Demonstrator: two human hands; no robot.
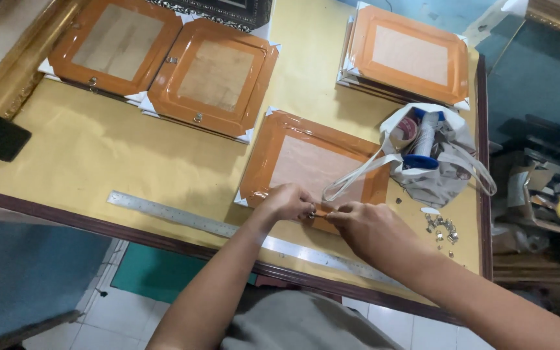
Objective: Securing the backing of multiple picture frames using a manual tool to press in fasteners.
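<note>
One head-worn view looks steeply down from close above the table (98, 149); hands at the lower edge

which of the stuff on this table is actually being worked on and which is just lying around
In hand:
- left hand and right hand, both at the near edge of the taped frame back
- small metal hanger pinched between them

Lying about:
- steel ruler
- pile of loose metal hangers
- white bag of tape rolls
- three other frame backs
- yellow table
</note>
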